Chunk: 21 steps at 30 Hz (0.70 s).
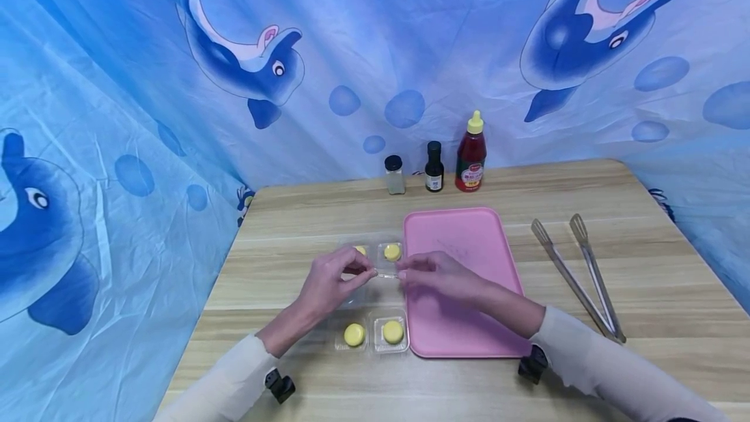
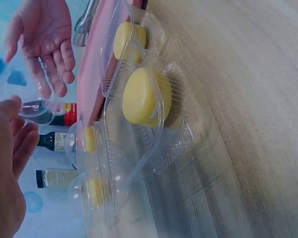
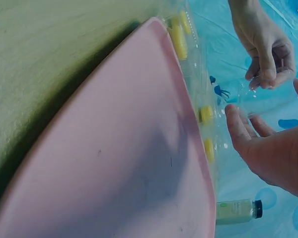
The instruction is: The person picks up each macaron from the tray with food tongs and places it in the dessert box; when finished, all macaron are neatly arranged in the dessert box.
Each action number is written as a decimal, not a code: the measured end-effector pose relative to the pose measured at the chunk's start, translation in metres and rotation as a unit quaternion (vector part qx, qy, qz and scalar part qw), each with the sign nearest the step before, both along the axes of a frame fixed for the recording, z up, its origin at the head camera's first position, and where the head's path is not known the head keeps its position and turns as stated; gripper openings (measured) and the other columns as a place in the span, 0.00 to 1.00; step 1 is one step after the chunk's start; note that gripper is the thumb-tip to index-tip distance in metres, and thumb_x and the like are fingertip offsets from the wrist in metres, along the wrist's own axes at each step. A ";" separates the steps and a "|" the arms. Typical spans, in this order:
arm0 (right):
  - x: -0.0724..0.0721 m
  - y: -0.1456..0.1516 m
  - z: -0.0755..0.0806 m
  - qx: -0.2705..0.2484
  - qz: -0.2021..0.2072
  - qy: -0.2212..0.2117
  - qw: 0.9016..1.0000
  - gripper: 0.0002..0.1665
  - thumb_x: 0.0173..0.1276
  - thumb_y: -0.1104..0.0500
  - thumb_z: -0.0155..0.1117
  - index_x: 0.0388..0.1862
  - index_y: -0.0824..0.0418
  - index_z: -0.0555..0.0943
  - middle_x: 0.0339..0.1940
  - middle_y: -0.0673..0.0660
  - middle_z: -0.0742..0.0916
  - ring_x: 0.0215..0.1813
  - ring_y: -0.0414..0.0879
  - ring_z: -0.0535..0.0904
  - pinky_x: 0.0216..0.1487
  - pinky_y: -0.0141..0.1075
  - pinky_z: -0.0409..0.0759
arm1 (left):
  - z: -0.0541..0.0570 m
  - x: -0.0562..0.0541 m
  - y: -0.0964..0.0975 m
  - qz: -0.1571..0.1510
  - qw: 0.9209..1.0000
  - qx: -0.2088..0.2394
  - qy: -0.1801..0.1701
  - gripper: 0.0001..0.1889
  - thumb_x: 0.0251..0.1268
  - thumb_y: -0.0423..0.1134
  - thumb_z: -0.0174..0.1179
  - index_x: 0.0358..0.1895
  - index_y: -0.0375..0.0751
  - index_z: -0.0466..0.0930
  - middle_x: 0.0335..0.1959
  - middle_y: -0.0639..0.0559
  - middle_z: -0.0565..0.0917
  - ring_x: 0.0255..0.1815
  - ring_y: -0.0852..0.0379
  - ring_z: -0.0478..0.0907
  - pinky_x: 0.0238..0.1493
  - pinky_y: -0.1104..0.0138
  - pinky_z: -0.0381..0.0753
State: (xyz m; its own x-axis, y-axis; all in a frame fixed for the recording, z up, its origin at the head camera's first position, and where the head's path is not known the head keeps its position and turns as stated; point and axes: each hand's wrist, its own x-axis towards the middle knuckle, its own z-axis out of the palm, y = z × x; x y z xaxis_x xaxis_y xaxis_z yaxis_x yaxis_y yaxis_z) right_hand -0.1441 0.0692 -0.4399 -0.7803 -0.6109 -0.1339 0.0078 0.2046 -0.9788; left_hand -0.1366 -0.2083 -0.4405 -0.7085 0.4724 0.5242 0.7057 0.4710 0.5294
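Note:
My left hand [image 1: 336,282] pinches the edge of a thin clear plastic lid [image 2: 34,113], held up above the boxes. My right hand [image 1: 442,275] is at the lid's other side, fingers loosely bent near or touching its rim, thumb apart from them in the right wrist view. Below the hands are clear plastic boxes [image 1: 389,347] in two rows, each with a smooth round yellow cake [image 1: 393,331] inside. Another yellow cake [image 1: 354,335] sits in the near row; a far one [image 1: 392,252] shows between the hands, and my left hand partly hides its neighbour.
A pink tray [image 1: 463,337] lies under my right forearm, beside the boxes. Metal tongs [image 1: 586,285] lie spread at the right. A black-capped jar [image 1: 395,178], a dark sauce bottle [image 1: 434,168] and a red sauce bottle [image 1: 471,155] stand along the table's back edge.

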 end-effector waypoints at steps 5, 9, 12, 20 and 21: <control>0.000 0.002 0.000 -0.005 -0.011 0.002 1.000 0.34 0.76 0.51 0.70 0.73 0.68 0.76 0.70 0.64 0.83 0.71 0.57 0.79 0.78 0.56 0.70 | 0.000 0.002 -0.002 -0.014 0.998 -0.005 -0.069 0.15 0.64 0.35 0.77 0.52 0.43 0.86 0.48 0.54 0.90 0.47 0.56 0.90 0.51 0.67 0.90; 0.002 0.002 0.000 -0.025 -0.022 0.002 0.999 0.38 0.73 0.54 0.74 0.75 0.69 0.73 0.73 0.67 0.80 0.73 0.59 0.77 0.76 0.52 0.73 | 0.001 0.004 -0.004 -0.025 0.991 -0.024 -0.132 0.22 0.68 0.40 0.75 0.62 0.44 0.83 0.58 0.52 0.88 0.55 0.52 0.88 0.60 0.61 0.87; 0.005 0.002 0.000 -0.033 -0.026 0.027 0.999 0.39 0.71 0.57 0.76 0.75 0.69 0.73 0.72 0.67 0.80 0.73 0.60 0.77 0.76 0.51 0.73 | 0.003 0.006 -0.006 -0.030 0.986 -0.032 -0.162 0.26 0.68 0.43 0.75 0.67 0.46 0.81 0.63 0.51 0.86 0.59 0.50 0.86 0.64 0.58 0.85; 0.014 0.003 0.001 0.000 -0.025 0.119 0.993 0.41 0.67 0.54 0.80 0.75 0.63 0.75 0.72 0.59 0.81 0.75 0.62 0.73 0.79 0.61 0.67 | 0.003 0.006 -0.008 -0.054 0.984 -0.081 -0.151 0.36 0.63 0.52 0.78 0.73 0.47 0.77 0.70 0.53 0.82 0.63 0.48 0.84 0.66 0.56 0.83; 0.015 0.003 0.001 0.005 -0.023 0.123 0.992 0.42 0.67 0.53 0.80 0.76 0.63 0.74 0.73 0.59 0.80 0.76 0.62 0.73 0.79 0.62 0.67 | 0.002 0.006 -0.009 -0.057 0.985 -0.082 -0.144 0.36 0.62 0.51 0.78 0.73 0.46 0.78 0.70 0.52 0.82 0.63 0.49 0.84 0.66 0.57 0.83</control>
State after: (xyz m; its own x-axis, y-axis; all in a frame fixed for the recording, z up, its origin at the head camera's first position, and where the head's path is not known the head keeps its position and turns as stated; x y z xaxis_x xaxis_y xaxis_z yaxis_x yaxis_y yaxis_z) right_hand -0.1295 0.0720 -0.4394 -0.8165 -0.5743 0.0582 -0.2215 0.2187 -0.9503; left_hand -0.1305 -0.2168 -0.4380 -0.7538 0.6195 0.2194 0.5909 0.4928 0.6388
